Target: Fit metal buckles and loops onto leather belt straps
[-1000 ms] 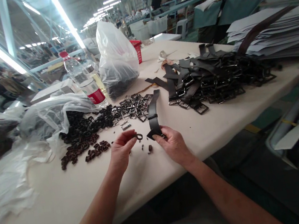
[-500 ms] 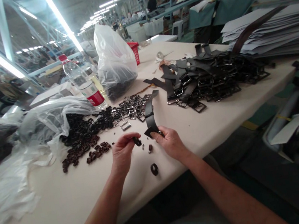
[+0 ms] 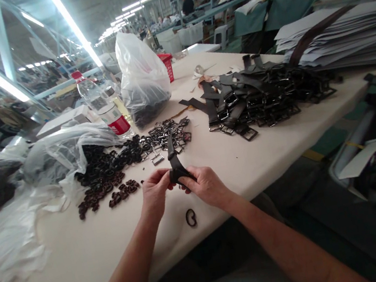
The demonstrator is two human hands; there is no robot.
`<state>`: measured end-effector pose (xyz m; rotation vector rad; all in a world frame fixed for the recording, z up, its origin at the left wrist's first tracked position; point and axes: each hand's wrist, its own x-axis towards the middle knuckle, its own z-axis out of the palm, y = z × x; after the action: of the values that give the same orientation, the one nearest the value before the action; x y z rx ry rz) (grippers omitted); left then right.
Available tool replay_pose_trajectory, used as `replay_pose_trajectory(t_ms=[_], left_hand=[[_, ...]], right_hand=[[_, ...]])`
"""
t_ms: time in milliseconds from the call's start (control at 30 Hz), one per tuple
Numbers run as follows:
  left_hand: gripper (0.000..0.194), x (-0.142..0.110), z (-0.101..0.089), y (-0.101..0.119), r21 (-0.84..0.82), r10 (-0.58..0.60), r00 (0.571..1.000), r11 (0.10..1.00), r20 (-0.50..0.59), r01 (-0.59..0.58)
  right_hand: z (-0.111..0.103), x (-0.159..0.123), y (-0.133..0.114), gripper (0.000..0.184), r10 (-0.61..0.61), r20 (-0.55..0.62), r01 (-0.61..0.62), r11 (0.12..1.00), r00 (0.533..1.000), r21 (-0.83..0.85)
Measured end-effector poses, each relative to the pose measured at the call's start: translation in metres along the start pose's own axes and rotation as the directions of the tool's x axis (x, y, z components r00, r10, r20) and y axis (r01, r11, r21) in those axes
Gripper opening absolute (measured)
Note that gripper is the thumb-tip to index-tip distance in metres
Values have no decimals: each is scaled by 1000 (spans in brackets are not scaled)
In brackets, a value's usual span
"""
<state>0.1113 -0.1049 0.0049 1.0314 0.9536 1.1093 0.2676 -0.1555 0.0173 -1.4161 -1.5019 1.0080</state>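
In the head view a short black belt strap (image 3: 176,163) stands up between my hands, its far end over the buckle heap. My right hand (image 3: 204,185) is closed around its near part, thumb on top. My left hand (image 3: 155,192) pinches a small dark belt loop (image 3: 173,176) against the near end of the strap. Fingers hide most of the loop, so I cannot tell whether it is around the strap. On the table just below my hands lies another dark loop (image 3: 191,218).
Metal buckles (image 3: 163,135) and black and brown loops (image 3: 107,174) lie heaped ahead and left. Straps with buckles (image 3: 256,96) pile up at right. Behind stand a plastic bottle (image 3: 111,115), a filled clear bag (image 3: 143,78) and a paper stack (image 3: 340,38).
My left hand has brought the belt loop right to the strap, and the two hands now meet. The strap has shifted left and its near end has turned.
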Motion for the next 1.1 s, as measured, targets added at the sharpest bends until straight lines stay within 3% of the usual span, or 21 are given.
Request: replay_pose_trajectory(t_ms=[200, 433, 700, 800, 933, 1100], left_hand=[[35, -2, 1, 3, -204, -134, 985, 967, 110, 154], [34, 1, 1, -1, -174, -119, 993, 977, 22, 121], [17, 1, 1, 0, 145, 110, 985, 981, 136, -130], [16, 2, 0, -4, 224, 210, 964, 944, 163, -243], [13, 2, -1, -10, 343, 237, 946, 889, 221, -303], [21, -1, 1, -7, 538, 322, 885, 706, 335, -461]], right_hand=[[0, 3, 3, 26, -36, -60, 33, 998, 998, -46], [6, 2, 0, 23, -15, -39, 11, 995, 999, -95], [9, 4, 13, 30, 104, 84, -126, 931, 991, 342], [9, 5, 15, 28, 113, 97, -140, 923, 989, 359], [6, 6, 20, 20, 67, 106, -101, 931, 992, 352], [1, 4, 23, 17, 11, 75, -32, 957, 997, 287]])
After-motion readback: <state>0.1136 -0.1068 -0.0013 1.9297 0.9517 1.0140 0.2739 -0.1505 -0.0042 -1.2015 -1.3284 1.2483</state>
